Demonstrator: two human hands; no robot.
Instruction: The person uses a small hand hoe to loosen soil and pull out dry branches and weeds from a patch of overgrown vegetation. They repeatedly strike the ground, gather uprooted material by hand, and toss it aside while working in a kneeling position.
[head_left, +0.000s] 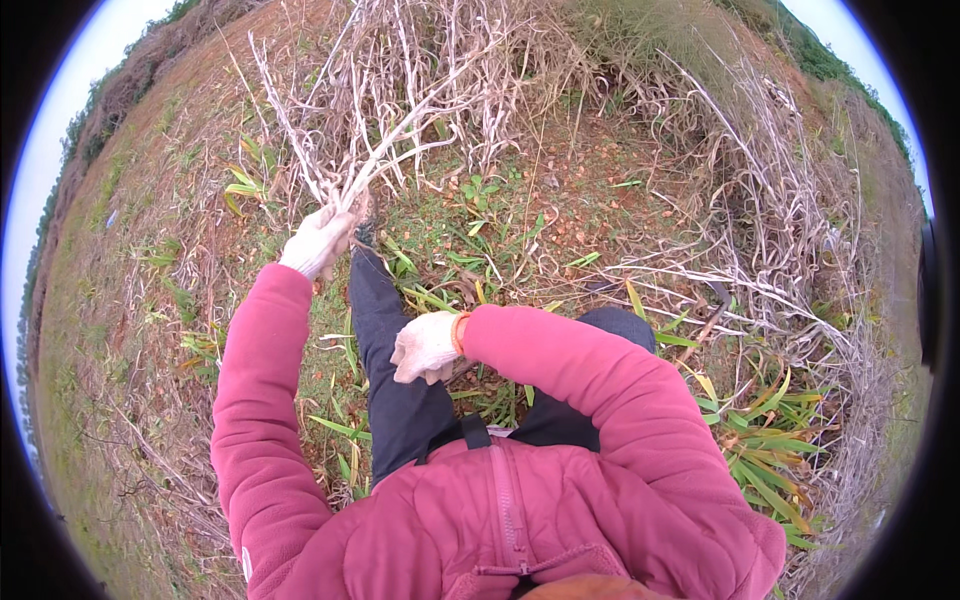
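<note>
My left hand (321, 236), in a pale knit work glove, grips a bundle of dry, branching plant stalks (375, 161) at their base. The stalks fan out away from me, over the upright dead growth beyond. My right hand (429, 346), in a similar glove with an orange cuff, hangs bent down over my left thigh. Its fingers are curled and its palm is hidden, so whether it holds anything does not show. Around my dark trouser legs (379, 300) lie green blades and short weeds on reddish soil.
Ahead stands a thick clump of dry stalks (457, 90). To the right, what looks like a sickle (721, 296) lies among cut dry stems (757, 281). A green and yellow leafy plant (772, 442) grows at my right side.
</note>
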